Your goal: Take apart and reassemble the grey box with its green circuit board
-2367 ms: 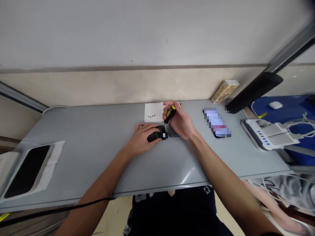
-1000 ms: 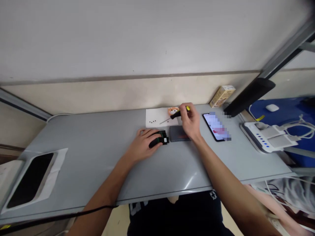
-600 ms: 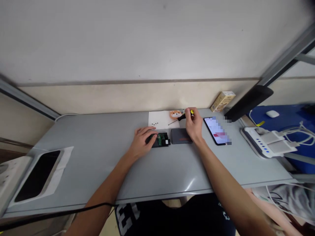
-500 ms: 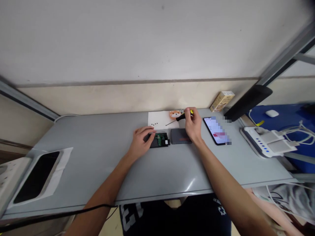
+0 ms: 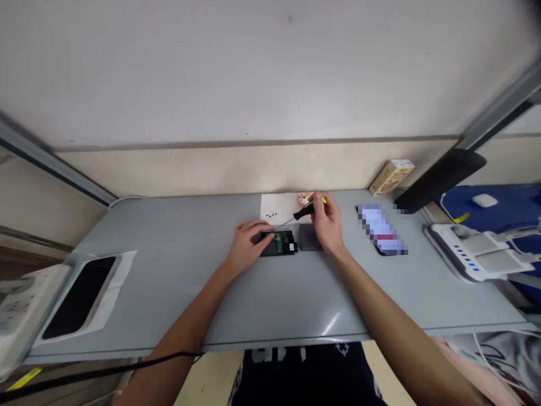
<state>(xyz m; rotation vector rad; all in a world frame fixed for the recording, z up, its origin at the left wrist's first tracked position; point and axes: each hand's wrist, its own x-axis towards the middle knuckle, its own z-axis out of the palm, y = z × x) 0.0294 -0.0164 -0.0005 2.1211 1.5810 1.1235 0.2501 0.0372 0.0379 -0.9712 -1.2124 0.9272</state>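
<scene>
A black-and-yellow screwdriver (image 5: 303, 211) is gripped in my right hand (image 5: 327, 223), its thin shaft slanting down to the left. My left hand (image 5: 249, 243) is closed around the left end of an open black case, and its thumb and fingertips meet the screwdriver's tip at the back edge. A green circuit board (image 5: 279, 243) shows in the case; the fingers hide its left part. Whether a screw sits at the tip is too small to tell. Beside it lies a dark grey cover (image 5: 309, 239), partly behind my right hand. Several small screws (image 5: 271, 215) rest on white paper (image 5: 279, 204).
To the right are a lit phone (image 5: 382, 230), a carton (image 5: 391, 177), a black cylinder (image 5: 442, 179) and a white power strip (image 5: 469, 254) with plugs. Another phone (image 5: 80, 297) lies at the left. A black cable (image 5: 147, 362) crosses my left forearm. Another person's arm (image 5: 465, 366) is at lower right.
The screwdriver has come down and left from above the paper, so its tip now meets my left fingertips at the case. The whole view has shifted slightly.
</scene>
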